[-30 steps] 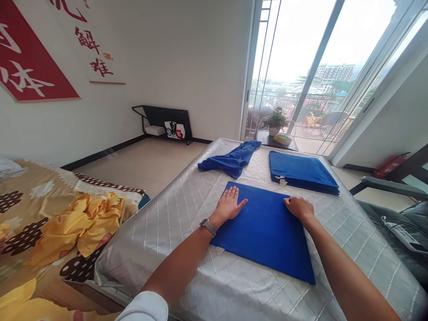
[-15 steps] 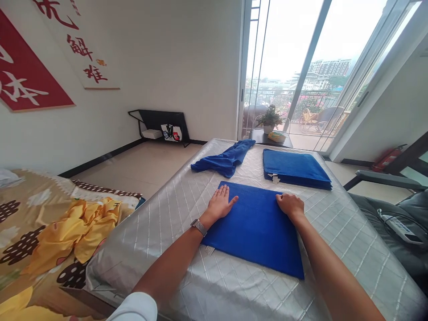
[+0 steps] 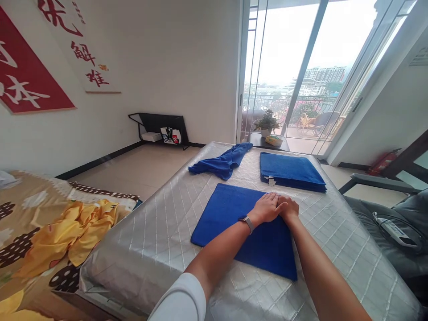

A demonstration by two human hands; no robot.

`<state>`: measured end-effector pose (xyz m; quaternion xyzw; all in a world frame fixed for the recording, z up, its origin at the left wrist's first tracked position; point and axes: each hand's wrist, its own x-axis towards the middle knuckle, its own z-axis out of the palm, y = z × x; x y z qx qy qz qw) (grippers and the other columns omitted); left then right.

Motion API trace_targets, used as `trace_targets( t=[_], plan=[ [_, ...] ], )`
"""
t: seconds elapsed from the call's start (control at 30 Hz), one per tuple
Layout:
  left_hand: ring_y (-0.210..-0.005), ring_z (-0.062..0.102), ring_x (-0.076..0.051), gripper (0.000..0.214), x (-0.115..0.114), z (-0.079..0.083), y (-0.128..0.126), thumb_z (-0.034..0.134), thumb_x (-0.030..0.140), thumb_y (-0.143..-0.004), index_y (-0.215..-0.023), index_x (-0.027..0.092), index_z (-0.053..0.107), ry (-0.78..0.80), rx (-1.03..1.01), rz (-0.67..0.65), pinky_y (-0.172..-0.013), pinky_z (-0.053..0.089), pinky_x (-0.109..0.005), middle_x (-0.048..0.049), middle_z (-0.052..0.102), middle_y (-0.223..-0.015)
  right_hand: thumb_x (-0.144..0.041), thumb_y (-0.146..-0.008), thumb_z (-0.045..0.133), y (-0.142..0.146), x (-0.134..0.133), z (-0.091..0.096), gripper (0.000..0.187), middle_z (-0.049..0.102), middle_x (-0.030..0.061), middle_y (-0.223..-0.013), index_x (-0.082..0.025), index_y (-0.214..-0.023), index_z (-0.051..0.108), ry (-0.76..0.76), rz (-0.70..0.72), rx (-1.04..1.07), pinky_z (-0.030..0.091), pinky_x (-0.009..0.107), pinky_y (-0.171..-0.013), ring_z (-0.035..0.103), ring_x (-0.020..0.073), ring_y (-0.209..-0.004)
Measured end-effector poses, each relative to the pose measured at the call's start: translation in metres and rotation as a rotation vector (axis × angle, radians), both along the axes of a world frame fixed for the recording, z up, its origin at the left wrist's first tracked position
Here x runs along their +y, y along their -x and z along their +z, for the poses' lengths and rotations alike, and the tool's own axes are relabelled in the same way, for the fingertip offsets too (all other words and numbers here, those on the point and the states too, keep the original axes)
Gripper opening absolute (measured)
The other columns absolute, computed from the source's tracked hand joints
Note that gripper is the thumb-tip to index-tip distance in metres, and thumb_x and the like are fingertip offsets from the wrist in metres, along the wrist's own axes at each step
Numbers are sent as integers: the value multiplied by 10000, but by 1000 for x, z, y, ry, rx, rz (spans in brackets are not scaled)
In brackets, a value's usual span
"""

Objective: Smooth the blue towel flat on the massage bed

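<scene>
The folded towel is matt cloth with a short, soft-looking nap, as are the stacked towels and the rumpled cloth. The mattress wears a silvery quilted cover, smooth and shiny between stitched lines. The armchair looks like smooth, faintly glossy leather; the power strip is plastic. The floor looks polished, the wall matt.

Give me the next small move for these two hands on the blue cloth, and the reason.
I'd probably slide the left hand flat toward the left side of the blue cloth, with the right hand steadying the far right corner: both hands lie close together near that corner, the left one palm down, while the cloth's left side has neither hand on it.
</scene>
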<state>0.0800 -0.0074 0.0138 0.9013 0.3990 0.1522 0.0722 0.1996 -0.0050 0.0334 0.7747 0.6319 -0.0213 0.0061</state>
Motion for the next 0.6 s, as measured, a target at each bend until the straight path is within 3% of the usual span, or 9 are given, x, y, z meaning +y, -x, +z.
trace_targets(
  t=[0.13,0.3,0.43,0.5,0.6],
  plan=[
    [-1482,279,-202,785,9,-12,15,18,616,-1008,-1562,115,256,-3,-9,58,-1220,189,-385,-113,357,-1587,-381,-990,315,-1,1,-2,489,739,152,-1098,-191,-1067,759,-28,-15,-6,525,358,-849,703,272,-1019],
    [-1496,244,-230,791,29,-17,90,69,648,-999,-1527,136,362,11,62,228,-1228,176,-413,-105,343,-1594,-416,-961,322,0,4,-5,511,736,155,-1090,-191,-1043,774,-36,-33,31,515,377,-857,692,289,-1030],
    [-1500,232,-249,807,41,-18,156,76,657,-995,-1528,120,358,32,92,371,-1233,163,-436,-129,316,-1601,-410,-951,314,-1,7,-4,524,726,169,-1117,-175,-1059,770,-13,-30,34,506,386,-869,679,298,-1061],
    [-1500,231,-253,838,43,-19,177,67,671,-986,-1539,96,325,35,78,434,-1234,163,-436,-139,299,-1606,-416,-950,316,-2,10,-1,530,720,179,-1135,-160,-1076,763,13,-15,17,502,388,-874,672,304,-1079],
    [-1500,228,-262,893,43,-22,191,52,701,-967,-1543,66,301,51,60,478,-1234,164,-430,-152,279,-1611,-430,-943,344,-2,16,7,528,712,200,-1150,-133,-1105,749,64,-2,-6,506,391,-858,670,314,-1083]
  ],
)
